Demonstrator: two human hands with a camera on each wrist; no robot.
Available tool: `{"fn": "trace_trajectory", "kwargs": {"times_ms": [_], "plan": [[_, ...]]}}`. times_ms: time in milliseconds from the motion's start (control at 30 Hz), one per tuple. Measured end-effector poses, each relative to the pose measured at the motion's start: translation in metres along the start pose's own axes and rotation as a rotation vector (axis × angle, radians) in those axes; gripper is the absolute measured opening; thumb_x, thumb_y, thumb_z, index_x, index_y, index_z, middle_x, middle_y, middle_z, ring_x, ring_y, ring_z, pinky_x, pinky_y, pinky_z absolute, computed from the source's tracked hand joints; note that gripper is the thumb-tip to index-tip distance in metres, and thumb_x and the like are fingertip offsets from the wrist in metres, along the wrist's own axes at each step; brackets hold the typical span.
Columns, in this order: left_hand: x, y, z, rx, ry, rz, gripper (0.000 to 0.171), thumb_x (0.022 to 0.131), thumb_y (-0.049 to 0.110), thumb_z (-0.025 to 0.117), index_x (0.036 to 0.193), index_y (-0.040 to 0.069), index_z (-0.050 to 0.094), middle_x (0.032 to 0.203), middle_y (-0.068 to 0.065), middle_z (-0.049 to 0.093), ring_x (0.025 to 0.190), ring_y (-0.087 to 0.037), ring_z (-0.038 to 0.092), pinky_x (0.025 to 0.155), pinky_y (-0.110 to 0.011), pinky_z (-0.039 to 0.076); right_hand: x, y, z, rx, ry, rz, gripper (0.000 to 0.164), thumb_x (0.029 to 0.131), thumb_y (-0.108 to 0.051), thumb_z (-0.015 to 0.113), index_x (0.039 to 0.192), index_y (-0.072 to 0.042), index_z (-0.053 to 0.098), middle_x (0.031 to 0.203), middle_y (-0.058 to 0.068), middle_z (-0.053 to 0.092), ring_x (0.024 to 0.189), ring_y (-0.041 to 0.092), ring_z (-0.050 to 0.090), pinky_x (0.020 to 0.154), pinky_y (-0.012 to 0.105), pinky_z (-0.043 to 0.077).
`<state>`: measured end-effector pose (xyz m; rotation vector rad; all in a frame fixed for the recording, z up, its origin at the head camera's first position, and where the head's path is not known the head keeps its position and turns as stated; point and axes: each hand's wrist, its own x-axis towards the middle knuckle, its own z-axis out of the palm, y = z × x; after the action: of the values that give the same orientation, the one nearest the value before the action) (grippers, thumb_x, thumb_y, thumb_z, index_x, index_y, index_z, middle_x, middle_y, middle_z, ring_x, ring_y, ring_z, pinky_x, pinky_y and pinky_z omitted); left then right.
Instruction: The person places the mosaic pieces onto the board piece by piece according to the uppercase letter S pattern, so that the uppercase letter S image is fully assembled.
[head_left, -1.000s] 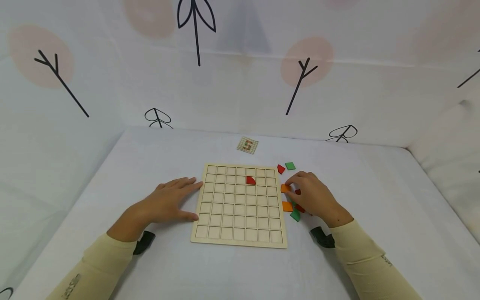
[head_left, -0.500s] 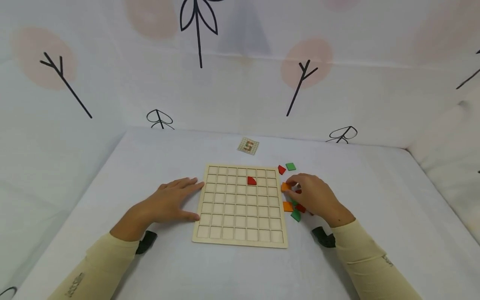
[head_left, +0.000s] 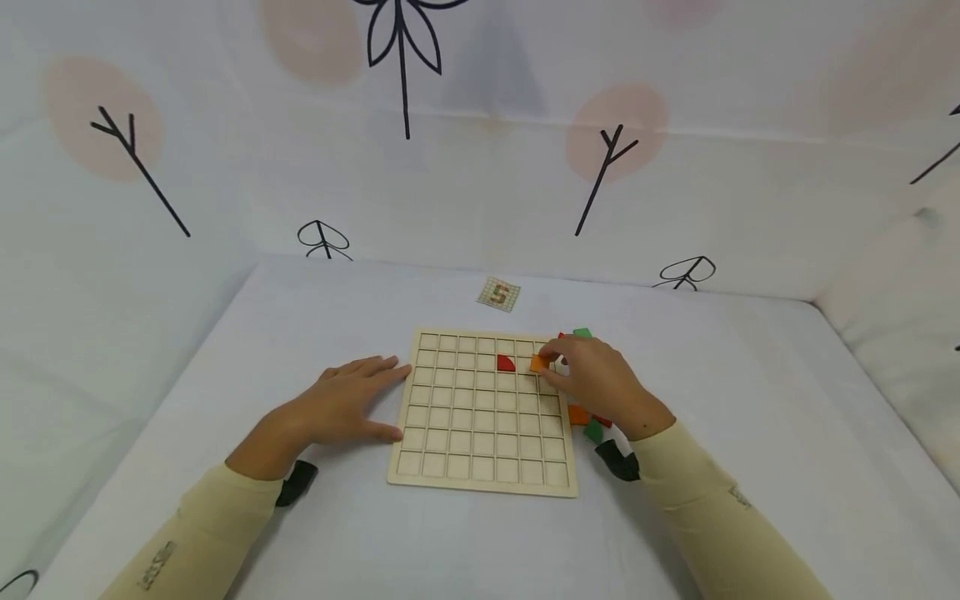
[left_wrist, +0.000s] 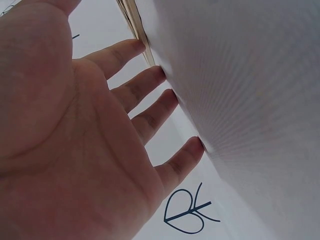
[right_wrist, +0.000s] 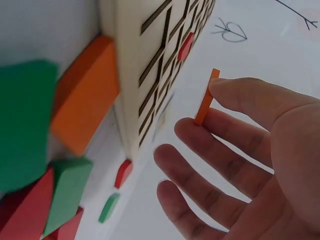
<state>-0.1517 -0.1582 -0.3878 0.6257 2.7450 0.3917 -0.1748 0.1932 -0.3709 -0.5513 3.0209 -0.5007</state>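
Between thumb and fingers, my right hand point(head_left: 600, 379) pinches an orange square tile point(head_left: 538, 363) over the upper right of the wooden grid board point(head_left: 483, 489). In the right wrist view the orange tile point(right_wrist: 206, 97) is held on edge, raised off the board. A red tile with one rounded corner point(head_left: 506, 363) lies in a cell left of it. My left hand point(head_left: 333, 408) is spread flat, its fingertips and thumb at the board's left edge. The left wrist view shows those fingers point(left_wrist: 150, 120) straight and holding nothing.
Right of the board lie another orange tile point(head_left: 577, 415), a green tile point(head_left: 594, 431) and several red and green pieces, partly hidden by my right hand. A small pattern card point(head_left: 498, 294) lies beyond the board. A patterned white cloth point(head_left: 450, 183) stands behind.
My right hand has lifted the orange tile from beside the board and carried it left over the board's upper right cells. My left hand stays at the board's edge.
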Motion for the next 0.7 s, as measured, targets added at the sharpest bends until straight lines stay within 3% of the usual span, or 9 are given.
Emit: {"fn": "trace_trajectory", "kwargs": {"times_ms": [300,700], "plan": [[0.002,-0.003,0.002,-0.004,0.003,0.002,0.094,0.08,0.059,0.077,0.157,0.026,0.034,0.164,-0.006,0.029,0.151,-0.036,0.026,0.114,-0.062,0.026,0.019,-0.016,0.007,0.006,-0.024,-0.055,0.028,0.092,-0.024,0.073,0.113,-0.006,0.073,0.106,0.005,0.073,0.088,0.018,0.067,0.076,0.034,0.056],[0.002,-0.003,0.002,-0.005,0.0,-0.007,0.094,0.079,0.058,0.077,0.157,0.027,0.035,0.164,-0.005,0.03,0.151,-0.035,0.026,0.114,-0.064,0.026,0.039,-0.03,0.018,0.014,-0.035,-0.102,0.025,0.094,-0.025,0.071,0.112,-0.007,0.074,0.109,0.006,0.072,0.094,0.02,0.067,0.079,0.036,0.056]]}}
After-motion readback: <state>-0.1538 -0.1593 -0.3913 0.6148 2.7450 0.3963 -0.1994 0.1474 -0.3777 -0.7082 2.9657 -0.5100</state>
